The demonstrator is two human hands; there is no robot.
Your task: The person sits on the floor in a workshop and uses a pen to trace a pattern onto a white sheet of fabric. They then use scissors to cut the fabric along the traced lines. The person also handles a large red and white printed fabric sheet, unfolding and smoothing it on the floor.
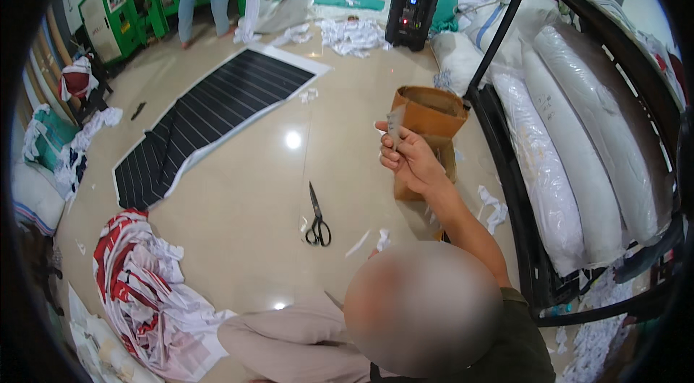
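My right hand [412, 159] is raised at the centre right, fingers closed on a small pale paper piece [395, 127], beside an open brown cardboard container [435, 112]. A blurred patch covers much of the lower middle; only what may be fingertips of my left hand [377, 251] show at its upper edge, their hold hidden. Black-handled scissors [318, 231] lie open or nearly shut on the tiled floor, left of the blur. A blade-like tip [332, 298] shows by my bent leg [275, 336].
Striped dark fabric on white sheet [210, 119] lies upper left, red-white cloth [141, 274] lower left. A black rack [506, 36] with wrapped rolls [567, 159] bounds the right. A person's legs [191, 7] stand by a green machine [105, 22]; a black speaker [410, 14] stands behind.
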